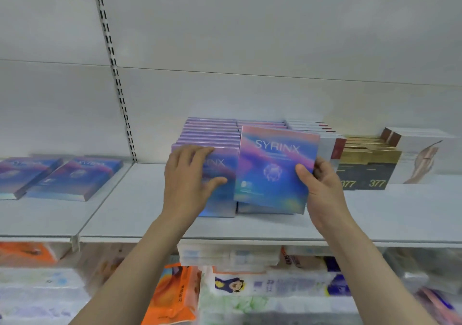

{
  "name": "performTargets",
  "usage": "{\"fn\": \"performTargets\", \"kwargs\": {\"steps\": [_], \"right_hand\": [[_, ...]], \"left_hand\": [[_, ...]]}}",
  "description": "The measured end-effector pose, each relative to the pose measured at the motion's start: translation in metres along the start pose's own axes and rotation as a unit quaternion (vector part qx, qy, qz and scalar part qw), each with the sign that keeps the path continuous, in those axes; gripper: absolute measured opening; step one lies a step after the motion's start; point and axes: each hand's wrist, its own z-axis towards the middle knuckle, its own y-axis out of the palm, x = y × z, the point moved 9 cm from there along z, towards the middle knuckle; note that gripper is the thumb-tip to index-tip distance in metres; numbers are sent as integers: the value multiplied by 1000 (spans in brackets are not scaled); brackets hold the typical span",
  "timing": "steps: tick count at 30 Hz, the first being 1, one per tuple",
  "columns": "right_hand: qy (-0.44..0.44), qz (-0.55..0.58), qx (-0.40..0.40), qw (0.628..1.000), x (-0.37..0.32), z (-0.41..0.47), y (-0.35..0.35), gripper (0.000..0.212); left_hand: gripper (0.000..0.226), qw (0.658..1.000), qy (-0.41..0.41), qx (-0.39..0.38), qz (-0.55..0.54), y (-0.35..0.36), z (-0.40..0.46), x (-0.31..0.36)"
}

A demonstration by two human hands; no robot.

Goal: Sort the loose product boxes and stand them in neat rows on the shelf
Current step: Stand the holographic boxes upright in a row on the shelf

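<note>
My right hand point(322, 187) grips the right edge of a blue-pink SYRINX box point(272, 169), held upright and slightly tilted in front of the second standing row. My left hand point(187, 177) lies flat, fingers spread, against the front box of the left standing row of SYRINX boxes point(212, 134). Both rows stand on the white shelf point(140, 207). Two more SYRINX boxes point(75, 177) lie flat on the shelf section at the far left.
Right of the SYRINX rows stand white boxes with red edges point(332, 144), black-and-gold boxes marked 377 point(367, 167) and white boxes point(425, 154). A slotted upright point(117, 84) divides the back wall. Tissue packs point(175, 292) fill the shelf below.
</note>
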Motion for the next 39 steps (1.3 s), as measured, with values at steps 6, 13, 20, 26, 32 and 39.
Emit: {"fn": "performTargets", "kwargs": {"steps": [6, 13, 20, 26, 32, 39], "right_hand": [[33, -51, -1, 998, 28, 6, -31, 22], [-59, -190, 56, 978, 28, 10, -23, 35], [-70, -259, 1, 963, 42, 0, 0, 94], [-74, -293, 15, 953, 43, -2, 4, 99], [-92, -411, 103, 901, 17, -14, 15, 107], [-277, -333, 21, 901, -41, -72, 151, 55]], "left_hand": [[100, 991, -14, -57, 121, 33, -8, 1], [103, 988, -24, -28, 151, 33, -8, 1], [103, 986, -28, -31, 161, 34, -9, 0], [103, 986, -18, -27, 162, 34, -9, 0], [93, 990, 4, -40, 135, 29, -10, -8], [69, 995, -38, -29, 87, -19, -22, -104]]}}
